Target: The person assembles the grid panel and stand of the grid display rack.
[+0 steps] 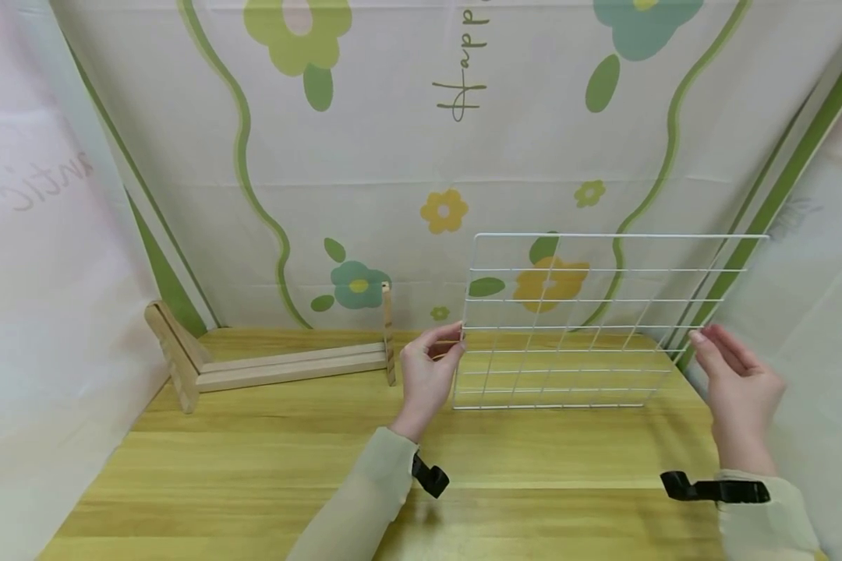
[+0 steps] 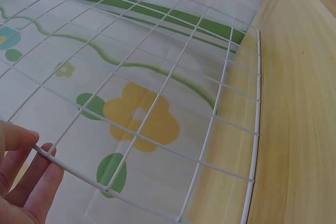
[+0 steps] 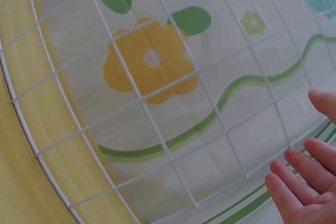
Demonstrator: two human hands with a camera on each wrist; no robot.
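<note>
A white wire grid panel (image 1: 568,327) stands upright on the wooden table, tilted so its top edge reaches farther right than its bottom edge. My left hand (image 1: 428,378) pinches its left side wire between thumb and fingers, as the left wrist view shows at the panel's edge (image 2: 79,174). At the opposite side, my right hand (image 1: 744,389) is spread beside the panel. In the right wrist view its fingers (image 3: 294,182) look loosely extended, close to the side wire and not curled round it. Whether they touch the wire I cannot tell.
A light wooden frame (image 1: 291,372) with two upright end pieces and long rails rests on the table (image 1: 252,467) at the left. Flower-printed cloth (image 1: 456,156) hangs behind, with pale cloth walls on both sides. Black straps (image 1: 726,490) circle the wrists.
</note>
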